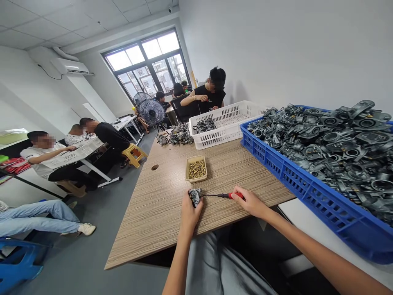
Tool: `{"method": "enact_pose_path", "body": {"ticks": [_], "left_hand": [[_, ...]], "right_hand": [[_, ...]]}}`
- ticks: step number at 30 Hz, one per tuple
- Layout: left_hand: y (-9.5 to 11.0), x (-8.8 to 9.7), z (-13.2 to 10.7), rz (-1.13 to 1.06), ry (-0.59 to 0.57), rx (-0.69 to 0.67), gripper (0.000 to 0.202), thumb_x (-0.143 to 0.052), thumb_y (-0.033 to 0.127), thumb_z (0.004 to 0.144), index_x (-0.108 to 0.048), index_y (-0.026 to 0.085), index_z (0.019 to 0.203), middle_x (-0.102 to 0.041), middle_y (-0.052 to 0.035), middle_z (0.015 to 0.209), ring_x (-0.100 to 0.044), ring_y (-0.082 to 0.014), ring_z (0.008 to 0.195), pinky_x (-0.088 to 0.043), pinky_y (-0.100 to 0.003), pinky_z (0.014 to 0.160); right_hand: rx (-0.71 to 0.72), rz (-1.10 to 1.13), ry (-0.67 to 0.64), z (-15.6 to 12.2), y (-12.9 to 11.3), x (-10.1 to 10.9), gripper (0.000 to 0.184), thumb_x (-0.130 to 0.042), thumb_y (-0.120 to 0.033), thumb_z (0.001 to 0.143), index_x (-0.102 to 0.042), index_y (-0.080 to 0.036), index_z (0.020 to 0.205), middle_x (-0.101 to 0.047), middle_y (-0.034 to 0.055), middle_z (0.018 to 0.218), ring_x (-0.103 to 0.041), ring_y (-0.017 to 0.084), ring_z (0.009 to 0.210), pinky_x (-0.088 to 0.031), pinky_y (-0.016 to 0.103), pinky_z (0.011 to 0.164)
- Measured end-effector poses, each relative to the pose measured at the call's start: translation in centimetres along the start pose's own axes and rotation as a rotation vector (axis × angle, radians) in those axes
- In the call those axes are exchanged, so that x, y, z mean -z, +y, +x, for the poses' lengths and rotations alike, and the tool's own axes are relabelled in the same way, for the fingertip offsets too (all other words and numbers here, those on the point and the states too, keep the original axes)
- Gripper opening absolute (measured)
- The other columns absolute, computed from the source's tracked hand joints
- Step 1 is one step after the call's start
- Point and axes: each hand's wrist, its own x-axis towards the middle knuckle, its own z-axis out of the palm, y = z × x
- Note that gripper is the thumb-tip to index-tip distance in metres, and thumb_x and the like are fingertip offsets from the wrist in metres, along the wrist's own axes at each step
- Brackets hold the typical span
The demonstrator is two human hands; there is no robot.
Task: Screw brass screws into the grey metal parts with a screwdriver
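Observation:
My left hand [190, 213] is closed around a grey metal carburetor body [194, 196], just above the wooden table [153, 205]. My right hand [250, 201] grips the red handle of a screwdriver [235, 196]. Its dark shaft points left, and the tip meets the right side of the carburetor body; the exact contact is too small to make out. Just beyond my left hand, a small cream tray [186, 172] holds many brass jets [197, 169].
At right, a blue crate [276, 166] is heaped with metal carburetor parts [331, 143]. A white basket [211, 139] stands at the table's far side, beside a pile of carburetors [176, 135]. A person [211, 94] works across the table. Others sit at left, near a fan [151, 111].

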Motion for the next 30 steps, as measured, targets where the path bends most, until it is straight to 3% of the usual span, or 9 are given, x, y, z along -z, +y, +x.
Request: {"method": "enact_pose_path", "body": {"ticks": [6,13,18,26,30], "left_hand": [[0.1,0.1,0.0,0.001,0.004,-0.018,0.043,-0.071,0.043,0.100,-0.060,0.018,0.133,-0.076,-0.0152,0.117,-0.074,-0.0317,0.107,-0.059,-0.050,0.101],[0.2,-0.1,-0.4,0.003,0.020,-0.017,0.042,-0.074,0.035,0.098,-0.060,0.020,0.135,-0.075,-0.0145,0.120,-0.072,-0.0304,0.112,-0.057,-0.048,0.106],[-0.1,-0.3,-0.6,-0.001,0.017,-0.001,0.048,-0.075,0.034,0.098,-0.058,0.020,0.141,-0.075,-0.0146,0.123,-0.072,-0.0294,0.113,-0.057,-0.045,0.105],[-0.2,-0.4,-0.8,0.025,0.035,-0.001,0.051,-0.075,0.038,0.100,-0.058,0.019,0.144,-0.075,-0.0170,0.127,-0.073,-0.0325,0.120,-0.058,-0.050,0.109],[-0.1,-0.4,-0.7,0.039,0.045,-0.010,0.049,-0.074,0.042,0.102,-0.059,0.019,0.142,-0.075,-0.0183,0.129,-0.072,-0.0345,0.123,-0.057,-0.053,0.112]], "right_hand": [[0.024,0.020,-0.005,-0.1,0.2,0.3,0.029,-0.060,-0.055,0.102,-0.053,-0.027,0.100,-0.061,-0.0024,0.082,-0.054,0.020,0.073,-0.041,0.034,0.073],[0.010,0.003,0.002,0.2,1.4,-0.6,0.050,-0.046,-0.069,0.110,-0.052,-0.027,0.083,-0.055,-0.0017,0.072,-0.053,0.021,0.070,-0.039,0.035,0.070],[0.013,0.016,-0.020,-0.1,1.4,-0.1,0.039,-0.055,-0.066,0.106,-0.056,-0.028,0.102,-0.062,-0.0021,0.078,-0.054,0.021,0.068,-0.042,0.035,0.070],[-0.008,-0.013,0.015,0.2,1.2,-0.3,0.048,-0.048,-0.071,0.108,-0.053,-0.028,0.086,-0.053,-0.0028,0.070,-0.050,0.020,0.067,-0.039,0.034,0.067],[0.011,0.002,-0.006,-0.1,0.8,-0.1,0.041,-0.053,-0.067,0.106,-0.056,-0.028,0.095,-0.057,-0.0027,0.074,-0.050,0.020,0.067,-0.039,0.034,0.068]]}}
